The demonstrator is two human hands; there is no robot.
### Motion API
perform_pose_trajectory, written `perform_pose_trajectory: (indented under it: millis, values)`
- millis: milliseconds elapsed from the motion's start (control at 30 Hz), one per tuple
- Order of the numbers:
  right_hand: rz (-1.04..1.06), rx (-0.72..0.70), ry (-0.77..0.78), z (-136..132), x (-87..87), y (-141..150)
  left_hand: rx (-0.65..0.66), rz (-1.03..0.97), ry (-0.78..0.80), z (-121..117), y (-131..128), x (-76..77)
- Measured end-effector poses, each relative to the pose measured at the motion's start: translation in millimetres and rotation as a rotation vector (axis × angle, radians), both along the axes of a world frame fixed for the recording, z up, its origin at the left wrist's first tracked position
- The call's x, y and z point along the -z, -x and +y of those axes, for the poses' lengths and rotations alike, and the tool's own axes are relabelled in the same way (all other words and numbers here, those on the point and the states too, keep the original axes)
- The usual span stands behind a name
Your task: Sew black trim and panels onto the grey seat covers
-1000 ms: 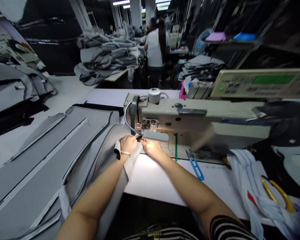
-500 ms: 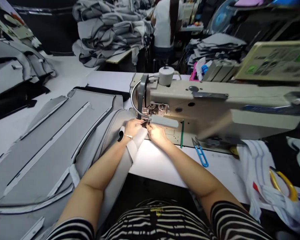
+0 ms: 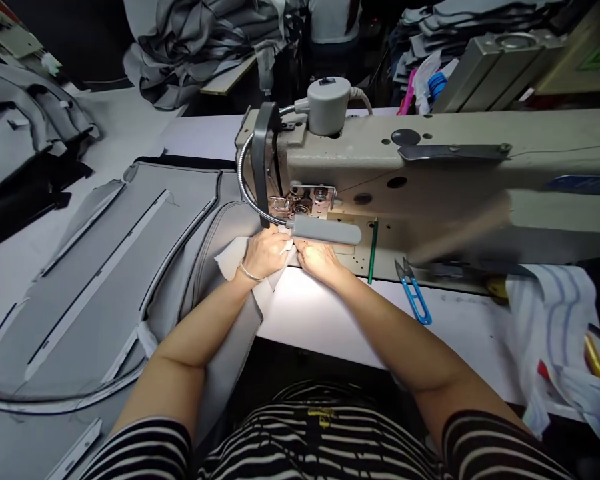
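Observation:
A large grey fabric cover (image 3: 170,267) with white strips and dark piping lies to the left of the sewing machine (image 3: 360,153). Its edge runs up to the needle area. My left hand (image 3: 265,253), a bracelet at the wrist, is closed on a bunched part of the fabric just left of the needle. Beside it, under the grey lamp (image 3: 325,231), my right hand (image 3: 320,260) has its fingers curled at the fabric's edge. The needle and presser foot are mostly hidden by the lamp and my fingers.
A green pencil (image 3: 373,250) and blue thread snips (image 3: 413,291) lie right of my hands. Further right are white striped cloth (image 3: 555,320) and a yellow handle (image 3: 596,359). Grey fabric piles (image 3: 190,47) stand behind, with a seated person (image 3: 334,20) beyond.
My left hand has turned over the fabric and now bunches it, with a pale flap lifted beside the wrist. My right hand stays near the needle. The view has tilted down and closer.

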State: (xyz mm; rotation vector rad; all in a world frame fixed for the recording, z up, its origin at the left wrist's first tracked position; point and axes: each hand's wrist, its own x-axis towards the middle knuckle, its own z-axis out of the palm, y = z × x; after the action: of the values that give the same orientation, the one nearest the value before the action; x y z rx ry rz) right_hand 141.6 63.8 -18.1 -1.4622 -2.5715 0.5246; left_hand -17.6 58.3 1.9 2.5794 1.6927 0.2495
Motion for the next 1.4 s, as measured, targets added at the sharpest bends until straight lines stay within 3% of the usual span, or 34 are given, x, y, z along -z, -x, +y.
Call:
perform_pose_trajectory:
  millis: [133,333,867,1033,1400]
  values:
    - [-0.053,-0.028,-0.026,1.0,4.8,-1.3,0.027,0.164,0.031,-3.6,-3.4,-2.9]
    - [-0.007,-0.053,-0.082,1.3,9.2,-6.0,0.040,0.254,0.048,0.3,-4.0,-6.1]
    - [0.030,-0.047,-0.099,2.4,14.1,-5.4,0.015,0.173,0.071,7.2,3.4,-1.9]
    - [0.101,-0.046,-0.175,2.3,17.1,-4.7,0.066,0.207,0.038,0.7,1.3,-4.1]
    - [0.331,-0.037,-0.153,11.3,27.8,-13.5,0.113,0.225,-0.012,5.2,3.0,-2.0]
